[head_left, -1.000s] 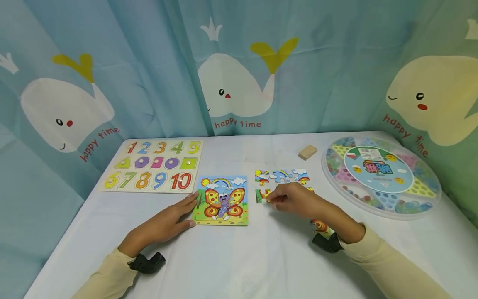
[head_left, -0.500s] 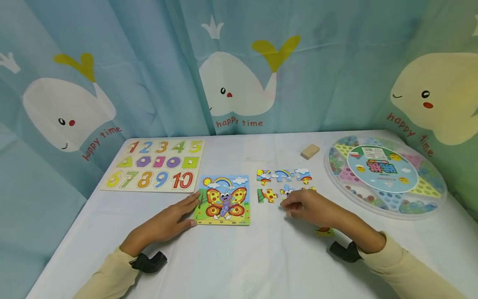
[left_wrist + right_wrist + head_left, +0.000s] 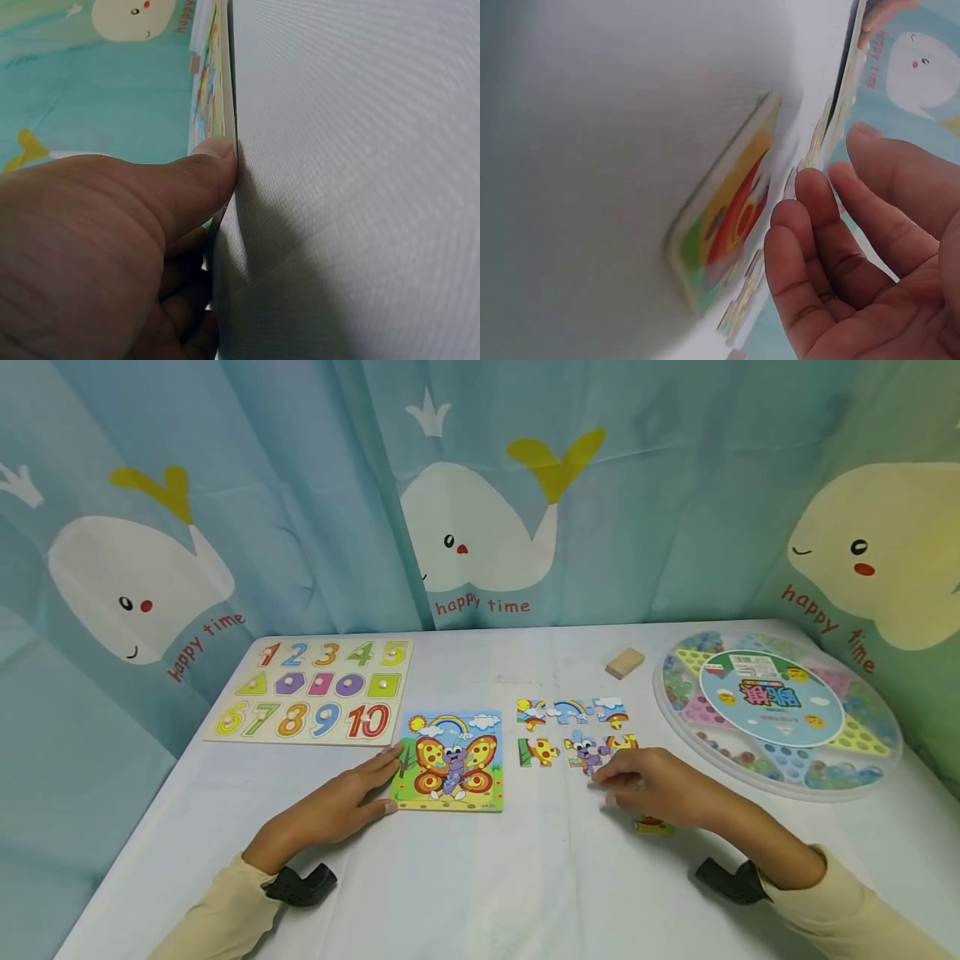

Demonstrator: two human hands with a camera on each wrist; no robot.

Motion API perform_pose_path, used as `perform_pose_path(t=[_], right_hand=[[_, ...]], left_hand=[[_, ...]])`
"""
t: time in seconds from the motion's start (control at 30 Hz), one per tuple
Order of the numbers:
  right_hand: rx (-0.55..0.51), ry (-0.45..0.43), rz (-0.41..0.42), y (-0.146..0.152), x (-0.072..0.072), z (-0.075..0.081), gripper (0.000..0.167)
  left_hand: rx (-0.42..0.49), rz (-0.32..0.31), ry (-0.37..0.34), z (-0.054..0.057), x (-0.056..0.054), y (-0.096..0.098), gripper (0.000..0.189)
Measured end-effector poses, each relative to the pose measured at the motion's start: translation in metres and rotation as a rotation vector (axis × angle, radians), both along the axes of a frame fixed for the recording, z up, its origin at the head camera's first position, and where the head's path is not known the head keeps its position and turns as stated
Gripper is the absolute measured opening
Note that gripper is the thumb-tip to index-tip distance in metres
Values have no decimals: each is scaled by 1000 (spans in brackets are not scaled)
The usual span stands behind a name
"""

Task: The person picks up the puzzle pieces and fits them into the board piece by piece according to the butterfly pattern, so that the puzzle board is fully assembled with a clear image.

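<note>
The relaxed left hand [image 3: 339,803] touches the butterfly board [image 3: 452,762]; the right hand [image 3: 662,790], empty, unclenched, could skew nearby puzzle pieces [image 3: 582,750] by brushing low.

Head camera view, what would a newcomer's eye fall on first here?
Probably the square board printed with a red-and-yellow butterfly, lying mid-table with the left hand touching its left edge. Next might come the loose, brightly printed jigsaw pieces to its right, by the right hand. Behind the table, the light-blue fabric curtain with big white whales likely catches the eye too.
</note>
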State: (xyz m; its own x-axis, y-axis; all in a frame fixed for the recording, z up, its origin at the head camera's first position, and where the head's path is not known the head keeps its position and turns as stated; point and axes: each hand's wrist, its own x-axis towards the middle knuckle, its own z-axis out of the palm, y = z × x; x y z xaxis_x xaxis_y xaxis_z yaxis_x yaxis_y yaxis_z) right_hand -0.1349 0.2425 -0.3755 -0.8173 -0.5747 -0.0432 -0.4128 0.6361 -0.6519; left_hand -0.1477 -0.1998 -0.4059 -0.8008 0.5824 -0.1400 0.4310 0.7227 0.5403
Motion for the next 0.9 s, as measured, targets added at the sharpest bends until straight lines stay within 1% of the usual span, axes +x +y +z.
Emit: perform_pose_path(t=[0.1,0.2,0.4,0.47,0.63,0.8,0.9], right_hand=[[2,-8,-31,5,3,1,20],[12,2,-51,11,6,1,20],[0,-9,-96,24,10,-1,22],[6,4,-112,27,11,-1,22],[32,77,-140,36,15,0,24],[43,110,-183,43,18,-1,27],[41,114,-216,45,20,-2,28]], left_hand=[[3,1,-3,0,0,0,67],[-3,3,-1,0,0,0,67],[-9,7,0,0,1,1,68],[-12,10,-1,1,1,1,68],[-13,12,-2,3,2,1,67],[-12,9,2,3,2,1,67],[-8,4,3,2,1,1,68]])
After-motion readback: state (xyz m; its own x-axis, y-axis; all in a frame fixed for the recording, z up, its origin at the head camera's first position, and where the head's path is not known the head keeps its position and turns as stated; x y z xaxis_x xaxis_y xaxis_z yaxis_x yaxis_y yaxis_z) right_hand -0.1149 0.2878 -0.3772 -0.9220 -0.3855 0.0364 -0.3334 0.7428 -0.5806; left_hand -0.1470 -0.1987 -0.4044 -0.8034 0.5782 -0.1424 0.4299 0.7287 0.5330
